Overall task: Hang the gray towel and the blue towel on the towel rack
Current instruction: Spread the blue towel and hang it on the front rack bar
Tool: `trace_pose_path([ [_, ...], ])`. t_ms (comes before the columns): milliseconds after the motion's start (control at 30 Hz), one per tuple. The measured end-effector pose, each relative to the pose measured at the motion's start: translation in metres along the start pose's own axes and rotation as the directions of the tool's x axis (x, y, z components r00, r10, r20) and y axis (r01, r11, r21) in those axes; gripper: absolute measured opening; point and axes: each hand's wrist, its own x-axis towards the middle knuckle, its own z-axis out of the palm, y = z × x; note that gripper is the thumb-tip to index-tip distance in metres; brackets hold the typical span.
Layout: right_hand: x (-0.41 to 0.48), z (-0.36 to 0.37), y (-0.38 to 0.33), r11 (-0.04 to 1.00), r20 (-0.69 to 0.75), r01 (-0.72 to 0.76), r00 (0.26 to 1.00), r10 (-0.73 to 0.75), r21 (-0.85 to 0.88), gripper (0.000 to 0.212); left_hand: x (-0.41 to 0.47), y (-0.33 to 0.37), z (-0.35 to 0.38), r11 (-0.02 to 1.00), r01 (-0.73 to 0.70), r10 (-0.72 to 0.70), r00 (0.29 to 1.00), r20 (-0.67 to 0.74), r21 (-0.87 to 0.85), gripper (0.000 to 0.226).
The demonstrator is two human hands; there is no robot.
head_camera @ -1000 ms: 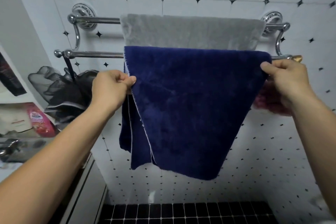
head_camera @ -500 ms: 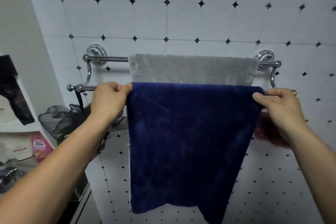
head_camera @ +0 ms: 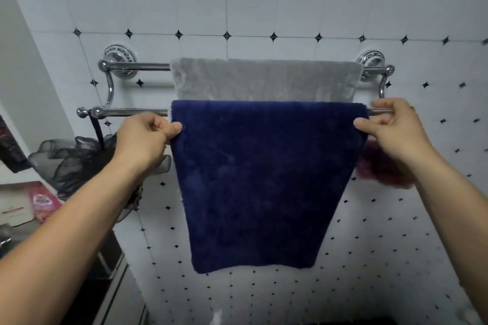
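I am seeing the blue towel (head_camera: 261,182) draping flat over the front bar of the towel rack (head_camera: 126,112), hanging plush and smooth. The gray towel (head_camera: 266,79) is hanging over the rear bar. My left hand (head_camera: 144,140) and right hand (head_camera: 393,129) are pinching the blue towel's upper side edges, just below the bar.
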Motion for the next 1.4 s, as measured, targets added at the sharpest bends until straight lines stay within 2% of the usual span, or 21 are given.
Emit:
trace_pose_path([
  [100, 0.01, -0.006, -0.017, 0.958, -0.02, 0.143, 0.988, -0.153, -0.249, 0.047, 0.008, 0.011, 0.0, 0.997, -0.072, 0.072, 0.996, -0.054, 0.015, 0.025],
  [200, 0.017, -0.003, -0.027, 0.77, 0.136, 0.344, 0.937, -0.323, -0.537, 0.036, 0.009, 0.02, -0.001, 0.941, -0.211, 0.217, 0.976, 0.009, 0.264, 0.034],
  [267, 0.021, 0.002, -0.03, 0.717, 0.226, 0.391, 0.92, -0.32, -0.577, 0.024, 0.008, 0.026, -0.005, 0.817, -0.293, 0.305, 0.951, 0.059, 0.497, 0.028],
  [367, 0.025, -0.003, -0.033, 0.754, 0.224, 0.34, 0.94, -0.257, -0.562, 0.02, 0.008, 0.038, -0.014, 0.552, -0.335, 0.449, 0.891, 0.067, 0.763, 0.028],
  [433, 0.025, -0.003, -0.036, 0.715, 0.257, 0.404, 0.915, -0.311, -0.571, 0.022, 0.009, 0.046, -0.013, 0.46, -0.462, 0.564, 0.812, 0.153, 0.758, 0.038],
  [467, 0.023, 0.001, -0.039, 0.682, 0.325, 0.475, 0.88, -0.347, -0.556, 0.025, 0.009, 0.05, -0.009, 0.438, -0.56, 0.58, 0.774, 0.255, 0.703, 0.046],
  [567, 0.014, 0.02, -0.045, 0.604, 0.496, 0.6, 0.792, -0.356, -0.525, 0.039, 0.013, 0.053, 0.009, 0.357, -0.705, 0.475, 0.702, 0.53, 0.613, 0.048],
  [700, 0.023, 0.01, -0.038, 0.513, 0.467, 0.559, 0.828, -0.309, -0.652, 0.035, 0.024, 0.038, 0.005, 0.325, -0.669, 0.385, 0.739, 0.552, 0.669, 0.035],
  [800, 0.016, 0.004, -0.026, 0.502, 0.315, 0.469, 0.877, -0.363, -0.727, 0.036, 0.018, 0.023, -0.005, 0.217, -0.652, 0.535, 0.702, 0.47, 0.726, 0.04],
  [833, 0.007, 0.005, -0.017, 0.545, 0.188, 0.426, 0.879, -0.438, -0.722, 0.035, 0.01, 0.015, -0.007, 0.254, -0.633, 0.622, 0.686, 0.378, 0.731, 0.042],
  [900, -0.019, 0.011, 0.006, 0.744, -0.126, 0.35, 0.857, -0.5, -0.569, 0.029, -0.018, -0.005, -0.005, 0.472, -0.612, 0.709, 0.691, 0.139, 0.634, 0.04],
  [933, -0.03, 0.016, 0.018, 0.845, -0.221, 0.312, 0.872, -0.436, -0.434, 0.029, -0.035, -0.016, 0.0, 0.59, -0.601, 0.681, 0.729, 0.067, 0.539, 0.034],
  [967, -0.038, 0.023, 0.031, 0.925, -0.24, 0.246, 0.917, -0.318, -0.288, 0.036, -0.05, -0.028, 0.008, 0.688, -0.572, 0.625, 0.78, 0.036, 0.446, 0.029],
  [1033, -0.043, 0.039, 0.049, 0.999, -0.068, 0.023, 0.997, -0.025, -0.027, 0.062, -0.067, -0.048, 0.028, 0.853, -0.406, 0.423, 0.906, 0.021, 0.328, 0.039],
  [1067, -0.041, 0.046, 0.054, 0.991, 0.043, -0.074, 0.997, 0.07, 0.111, 0.072, -0.065, -0.053, 0.036, 0.919, -0.28, 0.29, 0.957, 0.005, 0.279, 0.054],
  [1100, -0.035, 0.05, 0.058, 0.96, 0.123, -0.144, 0.986, 0.116, 0.241, 0.076, -0.059, -0.052, 0.042, 0.962, -0.147, 0.155, 0.988, -0.016, 0.231, 0.072],
  [1167, -0.019, 0.053, 0.06, 0.912, 0.204, -0.194, 0.971, 0.125, 0.361, 0.07, -0.04, -0.045, 0.05, 0.99, 0.045, -0.04, 0.998, -0.04, 0.136, 0.095],
  [1200, -0.011, 0.053, 0.061, 0.906, 0.224, -0.199, 0.967, 0.121, 0.373, 0.063, -0.028, -0.042, 0.051, 0.995, 0.09, -0.089, 0.995, -0.036, 0.049, 0.09],
  [1267, 0.0, 0.054, 0.061, 0.913, 0.243, -0.203, 0.963, 0.12, 0.353, 0.045, -0.011, -0.036, 0.053, 0.982, 0.11, -0.105, 0.994, 0.039, -0.154, 0.051],
  [1333, 0.003, 0.055, 0.064, 0.933, 0.234, -0.192, 0.965, 0.123, 0.303, 0.035, -0.004, -0.04, 0.053, 0.982, 0.085, -0.071, 0.994, 0.082, -0.17, 0.023],
  [1400, -0.001, 0.055, 0.064, 0.933, 0.237, -0.193, 0.964, 0.122, 0.303, 0.032, -0.003, -0.048, 0.05, 0.985, 0.078, -0.067, 0.995, 0.078, -0.152, 0.018],
])
